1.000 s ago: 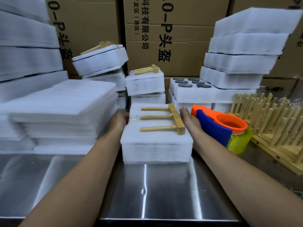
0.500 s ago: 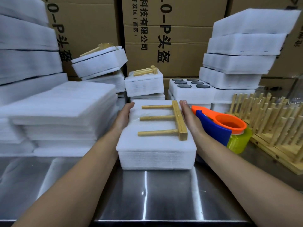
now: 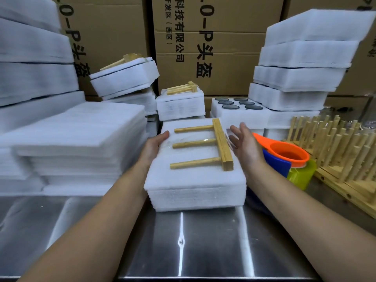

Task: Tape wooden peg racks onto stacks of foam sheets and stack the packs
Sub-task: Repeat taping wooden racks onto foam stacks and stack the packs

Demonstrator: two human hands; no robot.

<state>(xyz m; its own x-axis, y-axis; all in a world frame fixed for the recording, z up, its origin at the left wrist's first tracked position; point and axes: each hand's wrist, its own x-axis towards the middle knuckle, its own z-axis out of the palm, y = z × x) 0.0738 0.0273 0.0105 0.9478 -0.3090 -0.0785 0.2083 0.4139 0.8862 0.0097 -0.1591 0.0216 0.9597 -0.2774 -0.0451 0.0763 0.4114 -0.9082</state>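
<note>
A white stack of foam sheets (image 3: 195, 188) is lifted in front of me, its far end raised. A wooden peg rack (image 3: 220, 145) with three pegs lies flat on top, under clear tape. My left hand (image 3: 154, 147) holds the stack's left edge, thumb on top. My right hand (image 3: 246, 147) is just off the right edge, palm turned toward the stack, fingers straight. Finished packs (image 3: 181, 104) with racks stand behind.
An orange, blue and green tape dispenser (image 3: 289, 161) stands right of the stack. Loose peg racks (image 3: 341, 151) fill the right side. Piles of foam sheets (image 3: 81, 143) sit left, foam blocks (image 3: 301, 64) back right, cardboard boxes (image 3: 223, 37) behind. The steel table (image 3: 183, 241) lies below.
The pack has risen off the table and come toward me, its far end tilting up. My right hand has come off its right edge and opened.
</note>
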